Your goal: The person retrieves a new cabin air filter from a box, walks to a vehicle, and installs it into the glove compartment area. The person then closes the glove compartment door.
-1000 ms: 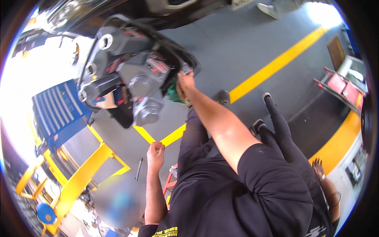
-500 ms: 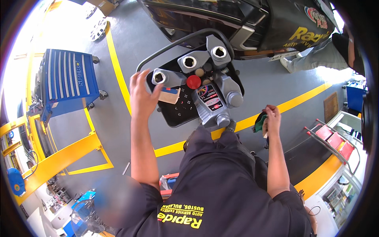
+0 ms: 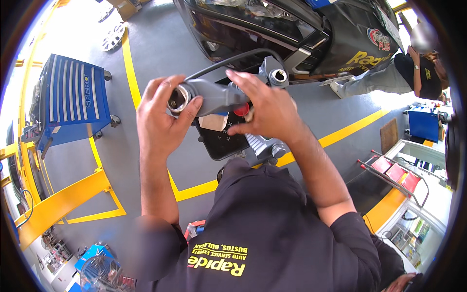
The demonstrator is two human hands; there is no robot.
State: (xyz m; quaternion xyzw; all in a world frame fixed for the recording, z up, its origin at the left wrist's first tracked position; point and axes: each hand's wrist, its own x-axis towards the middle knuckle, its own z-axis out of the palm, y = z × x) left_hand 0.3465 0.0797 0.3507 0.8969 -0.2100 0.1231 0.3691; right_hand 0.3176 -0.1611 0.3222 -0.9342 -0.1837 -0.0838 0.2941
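A grey plastic oil bottle (image 3: pixel 214 97) lies sideways in the air above a black tray (image 3: pixel 221 146), its uncapped mouth to the left. My left hand (image 3: pixel 163 112) is closed around its neck end, fingers above and thumb below. At the base end, my right hand (image 3: pixel 270 109) grips the bottle with thumb and fingers spread around it; part of the palm is hidden. Beneath the hands, a red round cap (image 3: pixel 241 110) and a tan cardboard piece (image 3: pixel 213 121) show in the tray. Another uncapped grey bottle (image 3: pixel 272 68) stands at the tray's far right, and a labelled one (image 3: pixel 260 143) lies nearer me.
A black car (image 3: pixel 253 29) stands just beyond the tray. To the left is a blue tool cabinet (image 3: pixel 78 97) on wheels, with a yellow metal beam (image 3: pixel 68 194) nearer. A person (image 3: pixel 418 73) stands at the far right, beyond a red-stepped ladder (image 3: pixel 396 173).
The left-hand bottle has been lifted from the tray and tipped sideways. My right hand has come in from the right to its base; the dark green cloth it held no longer shows.
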